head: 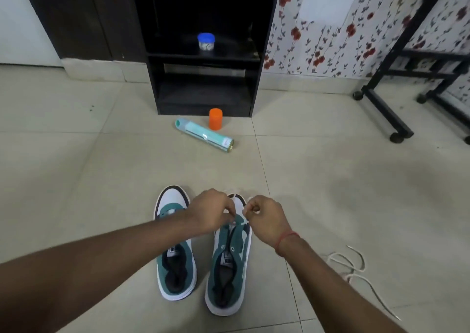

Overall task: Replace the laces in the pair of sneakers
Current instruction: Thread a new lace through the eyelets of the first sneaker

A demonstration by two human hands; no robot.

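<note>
Two teal and white sneakers stand side by side on the tiled floor, toes pointing away. The left sneaker has no lace showing. Over the front eyelets of the right sneaker both hands work a white lace. My left hand pinches one end of it, and my right hand pinches the other end. A second white lace lies loose on the floor to the right of the shoes.
A teal spray can lies on its side ahead, with an orange cap beside it. Behind them stands a dark shelf unit holding a blue-lidded jar. A black wheeled frame stands at the right.
</note>
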